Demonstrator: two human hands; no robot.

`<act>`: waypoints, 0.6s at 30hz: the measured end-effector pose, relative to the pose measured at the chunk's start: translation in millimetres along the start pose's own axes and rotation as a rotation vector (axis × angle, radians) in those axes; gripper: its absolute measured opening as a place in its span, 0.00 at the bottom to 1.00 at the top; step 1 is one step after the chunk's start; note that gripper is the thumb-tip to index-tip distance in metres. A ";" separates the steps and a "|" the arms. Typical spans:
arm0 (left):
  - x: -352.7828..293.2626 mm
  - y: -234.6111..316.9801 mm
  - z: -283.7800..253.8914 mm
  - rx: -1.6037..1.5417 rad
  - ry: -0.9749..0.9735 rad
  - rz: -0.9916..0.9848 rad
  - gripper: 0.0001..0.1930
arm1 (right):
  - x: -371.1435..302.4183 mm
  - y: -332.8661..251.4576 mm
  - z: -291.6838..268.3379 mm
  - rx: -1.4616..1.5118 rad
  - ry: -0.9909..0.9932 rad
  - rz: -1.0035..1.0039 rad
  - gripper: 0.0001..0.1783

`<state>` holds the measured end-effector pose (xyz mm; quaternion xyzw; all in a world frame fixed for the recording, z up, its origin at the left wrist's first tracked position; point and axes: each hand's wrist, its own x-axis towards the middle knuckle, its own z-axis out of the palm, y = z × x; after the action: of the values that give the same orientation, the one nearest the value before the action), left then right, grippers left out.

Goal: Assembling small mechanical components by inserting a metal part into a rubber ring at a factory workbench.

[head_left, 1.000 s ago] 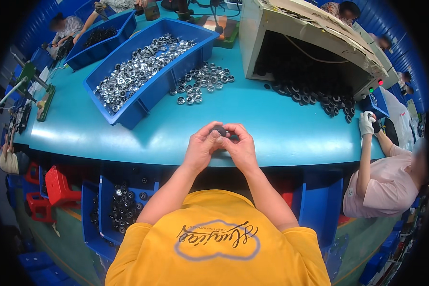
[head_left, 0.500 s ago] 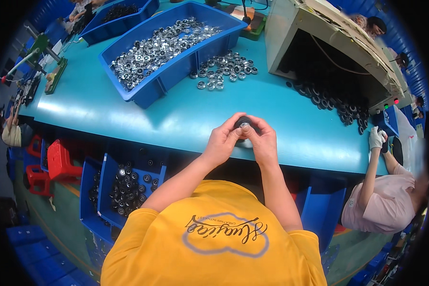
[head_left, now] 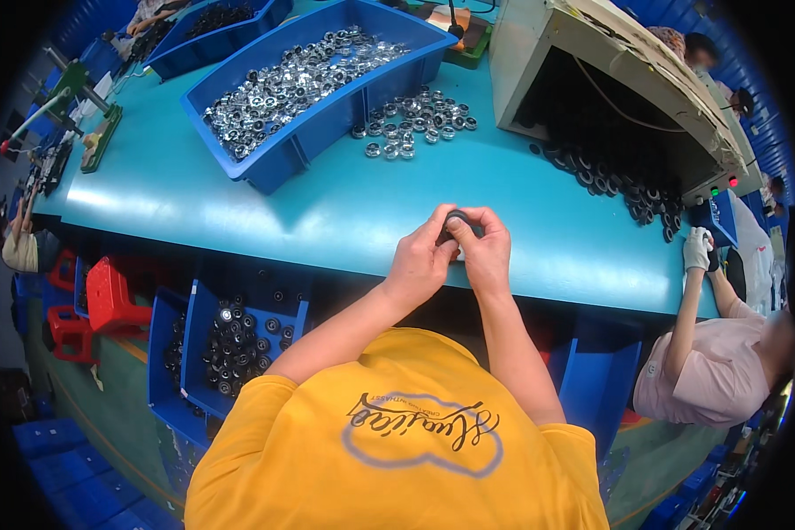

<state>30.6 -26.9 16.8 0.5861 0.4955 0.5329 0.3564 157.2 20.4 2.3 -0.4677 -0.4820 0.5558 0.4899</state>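
Both hands meet over the near edge of the teal table, closed around a small black ring (head_left: 451,219) that looks like a rubber tyre. My left hand (head_left: 420,266) grips its left side, fingers curled behind it. My right hand (head_left: 487,258) holds the other side, its thumb pressed onto the ring's face. Fingers cover most of the ring, so whether a clear hub sits inside cannot be made out. Past my hands, loose clear wheel hubs (head_left: 406,137) lie beside a big blue bin (head_left: 331,110) filled with more of them.
At the right stands a cream box-shaped machine (head_left: 521,84), with black rings (head_left: 596,181) spilling from its dark opening. Below the table's left part, a blue crate (head_left: 188,344) holds black wheels. A gloved co-worker (head_left: 711,371) sits at right. Red stools (head_left: 110,296) stand at left.
My hands have shifted and turned slightly around the ring, with the right thumb now over its face. The shiny clear part seen inside it before is now covered.
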 end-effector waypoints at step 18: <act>2.4 -12.8 1.2 0.202 0.033 0.237 0.31 | -3.2 -7.7 -3.5 0.068 -0.051 0.021 0.12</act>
<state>29.0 -21.2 5.1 0.6646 0.4797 0.5282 0.2221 161.7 18.0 9.8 -0.4416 -0.4703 0.5885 0.4873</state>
